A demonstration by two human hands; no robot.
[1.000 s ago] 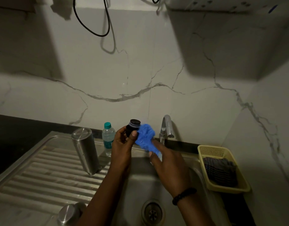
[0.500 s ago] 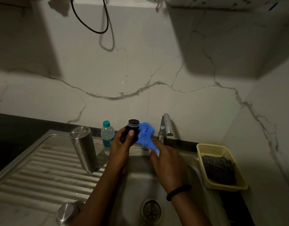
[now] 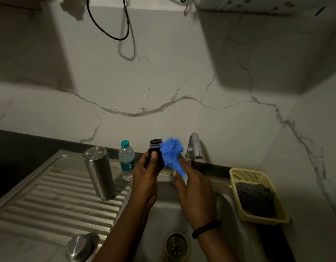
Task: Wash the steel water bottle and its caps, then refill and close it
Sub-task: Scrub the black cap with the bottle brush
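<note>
Hands grip black cap (image 3: 155, 148) and blue brush (image 3: 172, 154) over steel sink (image 3: 226, 197), marble wall (image 3: 163, 82) behind.

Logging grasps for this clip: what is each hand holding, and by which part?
The left hand pinches the black inner cap by its lower body, threaded end up. The right hand grips the blue brush by its lower end, bristles against the cap.

Home kitchen: steel sink (image 3: 226, 203) with ribbed drainboard (image 3: 55, 203), tap (image 3: 194, 146), marble-look backsplash (image 3: 163, 91), dark bench (image 3: 21, 142).
</note>
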